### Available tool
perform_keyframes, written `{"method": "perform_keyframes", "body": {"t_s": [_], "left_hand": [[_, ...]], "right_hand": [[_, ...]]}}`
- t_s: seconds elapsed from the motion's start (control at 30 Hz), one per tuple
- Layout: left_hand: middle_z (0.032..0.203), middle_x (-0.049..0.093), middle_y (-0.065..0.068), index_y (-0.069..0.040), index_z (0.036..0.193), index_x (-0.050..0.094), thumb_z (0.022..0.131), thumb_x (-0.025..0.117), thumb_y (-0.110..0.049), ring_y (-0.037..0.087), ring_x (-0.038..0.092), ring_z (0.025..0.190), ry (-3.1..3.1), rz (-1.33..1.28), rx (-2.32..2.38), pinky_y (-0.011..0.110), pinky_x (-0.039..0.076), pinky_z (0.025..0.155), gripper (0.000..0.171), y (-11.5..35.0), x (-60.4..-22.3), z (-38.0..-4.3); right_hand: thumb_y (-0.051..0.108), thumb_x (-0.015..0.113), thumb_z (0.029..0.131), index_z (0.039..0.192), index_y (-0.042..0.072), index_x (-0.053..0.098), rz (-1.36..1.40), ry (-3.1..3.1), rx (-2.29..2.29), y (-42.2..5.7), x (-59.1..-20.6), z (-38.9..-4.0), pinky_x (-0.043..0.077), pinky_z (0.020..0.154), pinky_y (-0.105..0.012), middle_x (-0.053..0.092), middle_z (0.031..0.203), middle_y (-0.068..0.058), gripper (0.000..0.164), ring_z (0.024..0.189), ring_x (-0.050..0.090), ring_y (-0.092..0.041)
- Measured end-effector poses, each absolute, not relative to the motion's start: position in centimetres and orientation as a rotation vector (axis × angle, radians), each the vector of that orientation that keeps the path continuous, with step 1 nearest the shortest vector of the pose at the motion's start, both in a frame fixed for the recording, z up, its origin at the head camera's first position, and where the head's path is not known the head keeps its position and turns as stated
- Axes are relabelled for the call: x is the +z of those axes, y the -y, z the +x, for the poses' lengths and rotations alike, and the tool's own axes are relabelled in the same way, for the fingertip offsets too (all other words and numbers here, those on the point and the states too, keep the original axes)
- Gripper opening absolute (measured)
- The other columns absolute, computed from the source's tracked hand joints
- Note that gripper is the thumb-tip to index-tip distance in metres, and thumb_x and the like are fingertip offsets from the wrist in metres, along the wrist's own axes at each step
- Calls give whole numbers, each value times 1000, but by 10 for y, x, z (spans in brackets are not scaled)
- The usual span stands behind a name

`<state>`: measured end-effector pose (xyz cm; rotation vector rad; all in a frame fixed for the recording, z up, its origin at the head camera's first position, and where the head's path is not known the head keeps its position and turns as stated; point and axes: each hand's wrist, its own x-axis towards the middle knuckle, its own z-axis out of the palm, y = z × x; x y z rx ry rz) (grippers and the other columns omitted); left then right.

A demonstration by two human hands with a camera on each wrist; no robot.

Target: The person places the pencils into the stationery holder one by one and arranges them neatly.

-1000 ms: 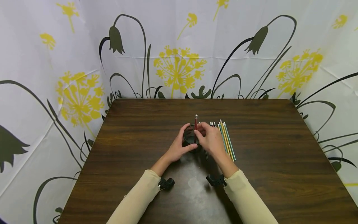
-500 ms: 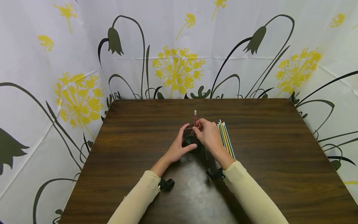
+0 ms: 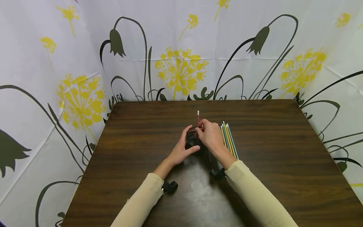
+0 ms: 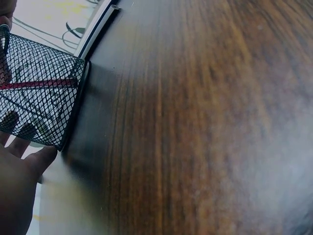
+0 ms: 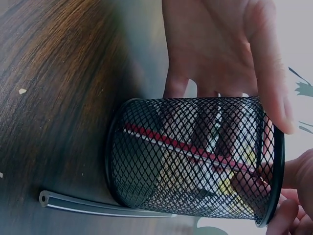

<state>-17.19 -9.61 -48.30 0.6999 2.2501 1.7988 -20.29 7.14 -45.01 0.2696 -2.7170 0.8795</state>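
Observation:
In the head view, my left hand [image 3: 180,149] holds a black wire-mesh pencil cup [image 5: 146,166], with the thumb on the near side and fingers curved round the far side. Upright in the cup stands a red pencil [image 3: 198,119], its white eraser end up. Thumb and fingertips of my right hand [image 3: 212,135] pinch it at the cup's rim. Through the mesh in the right wrist view, the pencil's lower length slants down close to the base. A dark pencil [image 3: 209,155] lies on the table beside the cup, partly hidden by my right hand.
Several teal and gold pencils [image 3: 230,140] lie side by side right of my right hand, partly covered by the forearm. The dark wood table [image 3: 269,164] ends at a flower-printed curtain [image 3: 181,37]. Black wrist cameras [image 3: 169,187] sit on both wrists.
My right hand has shifted slightly left and away from me, and the red pencil's eraser end stands a little higher. The left hand keeps its hold on the cup.

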Motion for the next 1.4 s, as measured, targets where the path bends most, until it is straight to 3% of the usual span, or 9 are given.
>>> {"method": "perform_keyframes", "body": {"t_s": [0.43,0.93,1.2,1.4], "left_hand": [[151,34,19,-8,154,13,91,64,-2,44,30,139,-2204,756,1867,62,20,110,81,94,-485,-175],[153,31,17,-11,155,12,95,64,-13,38,26,141,-2239,744,1818,62,18,111,80,96,-484,-173],[152,31,23,-10,154,15,92,66,-8,39,26,141,-2263,741,1830,63,18,110,81,96,-482,-173],[156,25,20,-14,155,15,92,67,-13,38,23,143,-2316,702,1768,63,19,110,81,94,-479,-170]], "right_hand": [[18,72,90,99,7,70,304,2713,820,-70,-451,-206,49,49,-33,71,74,-6,14,56,63,-17],[27,71,91,121,5,69,326,2776,958,-80,-440,-205,49,52,-29,71,76,-2,37,58,61,-11],[33,65,95,112,10,71,226,2656,1187,-117,-438,-215,45,49,-32,67,68,2,29,50,59,-9],[34,63,96,107,9,72,-12,2863,1068,-170,-466,-227,48,60,-37,71,87,-5,29,64,64,-17]]}}
